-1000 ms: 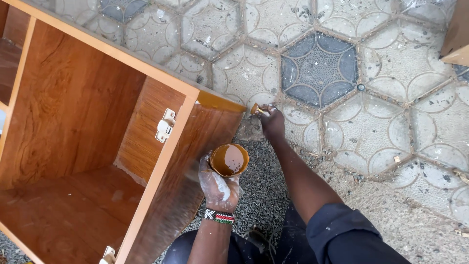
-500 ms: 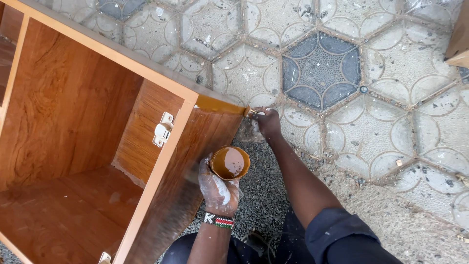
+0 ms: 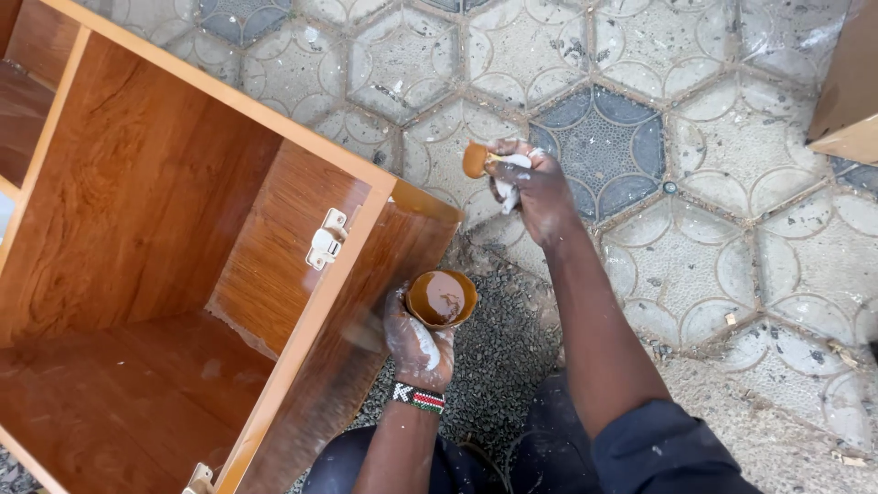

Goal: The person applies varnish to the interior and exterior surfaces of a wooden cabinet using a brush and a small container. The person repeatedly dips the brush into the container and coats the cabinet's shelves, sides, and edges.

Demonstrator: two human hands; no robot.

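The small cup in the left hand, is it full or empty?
Partly full: the cup in the left hand shows brown liquid inside, below its rim.

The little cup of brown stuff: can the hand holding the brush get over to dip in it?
Probably yes. The right hand holds the brush up over the tiled floor, and the cup in the left hand sits open-topped just below it, with nothing between them.

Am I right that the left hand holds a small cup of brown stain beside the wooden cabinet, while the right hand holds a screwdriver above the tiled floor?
Not quite. In the head view the right hand holds a brown-soaked sponge or pad, not a screwdriver. The rest stands: the left hand holds the cup of brown stain beside the wooden cabinet, above the tiled floor.
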